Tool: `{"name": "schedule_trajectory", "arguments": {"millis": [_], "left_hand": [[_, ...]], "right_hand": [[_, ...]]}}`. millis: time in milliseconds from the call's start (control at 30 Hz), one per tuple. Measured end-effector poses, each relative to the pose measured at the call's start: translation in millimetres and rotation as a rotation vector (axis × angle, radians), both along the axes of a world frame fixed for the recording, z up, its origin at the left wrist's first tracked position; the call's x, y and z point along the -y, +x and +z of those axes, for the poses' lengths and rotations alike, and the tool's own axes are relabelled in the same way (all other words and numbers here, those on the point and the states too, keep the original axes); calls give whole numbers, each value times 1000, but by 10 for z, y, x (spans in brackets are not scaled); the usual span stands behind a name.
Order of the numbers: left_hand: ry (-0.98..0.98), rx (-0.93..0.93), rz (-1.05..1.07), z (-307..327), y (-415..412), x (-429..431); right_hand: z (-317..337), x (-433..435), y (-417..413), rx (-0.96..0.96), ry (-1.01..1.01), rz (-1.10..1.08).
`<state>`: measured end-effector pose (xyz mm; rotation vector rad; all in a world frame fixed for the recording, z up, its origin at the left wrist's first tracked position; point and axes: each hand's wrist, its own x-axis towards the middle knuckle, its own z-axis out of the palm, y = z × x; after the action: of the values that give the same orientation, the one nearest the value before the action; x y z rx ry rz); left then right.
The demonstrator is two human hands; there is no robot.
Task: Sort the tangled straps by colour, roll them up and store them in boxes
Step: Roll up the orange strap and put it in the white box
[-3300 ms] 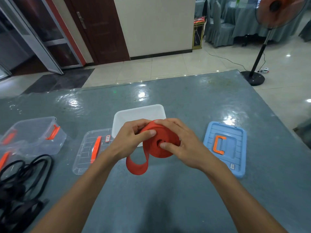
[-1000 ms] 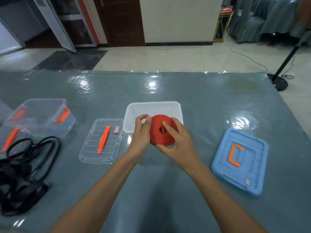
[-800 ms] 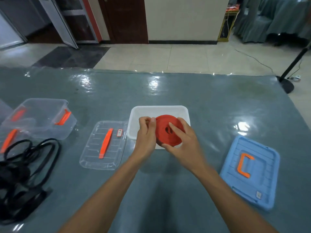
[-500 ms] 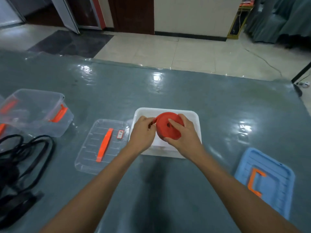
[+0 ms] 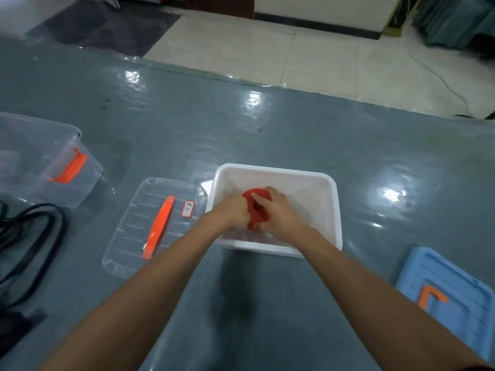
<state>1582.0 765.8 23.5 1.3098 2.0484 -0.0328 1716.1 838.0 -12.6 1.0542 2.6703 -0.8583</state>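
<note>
Body in view: two arms and two hands of one person, seen from above.
Left hand (image 5: 232, 213): bare. The back of the hand and the knuckle line show. The fingers are mostly hidden.
Right hand (image 5: 281, 215): bare. The back of the hand, the thumb side and one fingertip show.
Left forearm (image 5: 160, 266): bare from the wrist to the near edge. It is lean and widens evenly toward the elbow.
Right forearm (image 5: 364, 279): bare along its whole visible length, with the same lean build.
Worn: a thin dark strip (image 5: 483, 368) lies on the right arm at the near right corner. It may be a sleeve hem, but too little shows to tell.
Detail: slight blur, so the nails and skin lines are unreadable.
</note>
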Motion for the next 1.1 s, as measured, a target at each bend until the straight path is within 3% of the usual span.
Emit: {"name": "schedule_trajectory", "arguments": {"millis": [100,233,433,600,700,833,933,1100], "left_hand": [[-57,-56,-45,-147,48,13],[-35,-159,-90,-281,67,70],[104,-164,-49,-235,79,62],[83,-200,-130,-309,57,43],[67,-280,-221,-336,40,18],[74,-496,-330,-259,89,-12],[161,-510,-289,-70,102,-11],[347,-388,-155,306,156,278]], "right_hand": [[-124,-19,-29,111,-71,36],[-146,-86,-42,201,12,125],[-196,-80,-51,183,14,164],[-230,-105,-60,220,68,196],[-185,-38,-55,227,171,196],[-50,26,-52,272,151,179],[186,19,52,237,129,103],[600,242,558,17,171,-90]]}}
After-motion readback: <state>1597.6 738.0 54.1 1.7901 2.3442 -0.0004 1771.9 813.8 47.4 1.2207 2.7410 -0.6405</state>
